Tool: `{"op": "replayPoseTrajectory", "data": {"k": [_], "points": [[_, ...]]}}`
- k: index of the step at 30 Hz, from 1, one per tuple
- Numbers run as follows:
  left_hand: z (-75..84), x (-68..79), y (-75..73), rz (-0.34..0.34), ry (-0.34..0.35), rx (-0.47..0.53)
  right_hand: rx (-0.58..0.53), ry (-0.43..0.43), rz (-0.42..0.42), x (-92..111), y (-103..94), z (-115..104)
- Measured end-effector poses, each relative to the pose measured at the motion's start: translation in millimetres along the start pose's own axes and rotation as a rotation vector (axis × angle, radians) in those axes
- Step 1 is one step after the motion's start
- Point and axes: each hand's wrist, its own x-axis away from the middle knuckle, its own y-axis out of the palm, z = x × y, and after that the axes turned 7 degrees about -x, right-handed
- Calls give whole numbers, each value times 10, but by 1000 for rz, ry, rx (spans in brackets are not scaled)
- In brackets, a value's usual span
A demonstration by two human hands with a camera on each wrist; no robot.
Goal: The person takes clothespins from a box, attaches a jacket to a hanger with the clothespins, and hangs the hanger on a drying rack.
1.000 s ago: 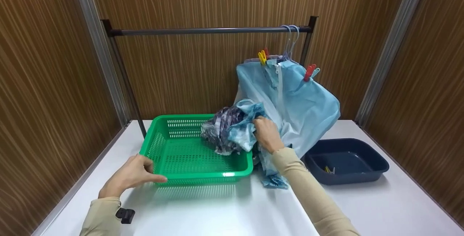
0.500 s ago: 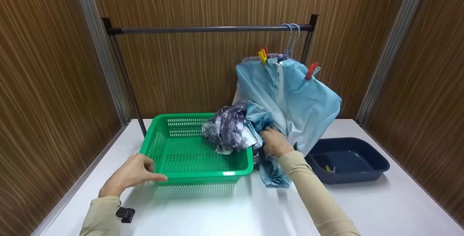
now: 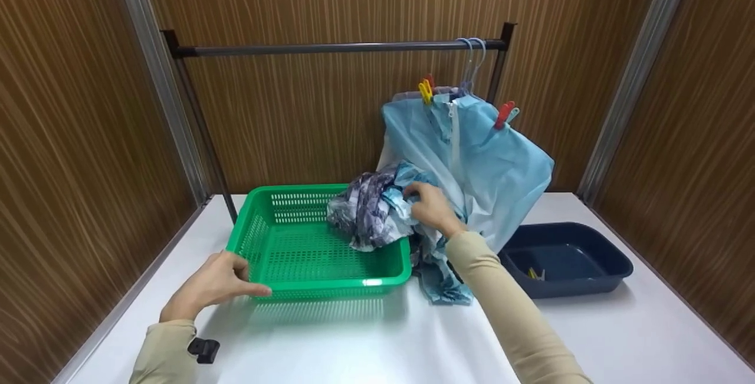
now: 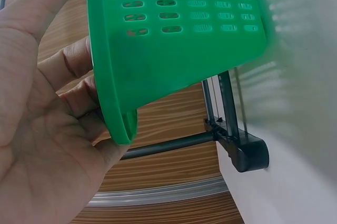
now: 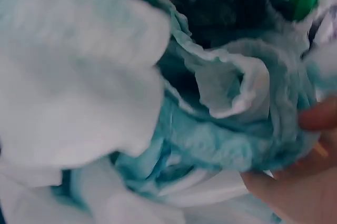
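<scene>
My left hand point(image 3: 215, 284) grips the left front corner of a green plastic basket point(image 3: 318, 282). In the left wrist view the fingers point(image 4: 79, 58) curl behind its rim. Bunched over the basket's right side lies crumpled purple-grey fabric point(image 3: 368, 210). Right beside it, my right hand point(image 3: 433, 206) pinches a blue-and-white garment point(image 3: 398, 201) between thumb and fingers. The right wrist view has gathered, ruffled edges of this garment close to the thumb point(image 5: 321, 116). Part of the blue fabric point(image 3: 445, 286) trails down onto the table outside the basket.
Behind stands a dark rack point(image 3: 342, 48) with two hangers at its right end. A light blue zipped jacket point(image 3: 501, 160) hangs there, with a yellow clothespin point(image 3: 425, 92) and a red clothespin point(image 3: 504, 115). A navy tray point(image 3: 581, 288) holding clothespins sits at the right on the white table point(image 3: 330, 343).
My right hand first dipped down and right into the blue fabric, then rose back up and left, shifting the folds over the purple-grey pile. My left hand stayed at the basket corner.
</scene>
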Motion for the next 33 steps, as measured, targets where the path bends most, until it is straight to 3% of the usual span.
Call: {"op": "replayPoseTrajectory", "data": {"k": [4,10,13,18,24,33], "points": [[-9,7,0,12,24,4,46,-25,21,-58,191,-108],[-14,1,5,15,36,-6,274,30,-141,-136,472,-206],[-10,0,2,13,22,3,367,41,-148,-179,568,-226],[0,0,6,16,2,4,435,-27,14,-212,654,-173],[1,-7,16,16,10,13,351,-188,286,-204,669,-18],[-2,-2,14,12,-3,19,250,-269,455,-196,508,150]]}}
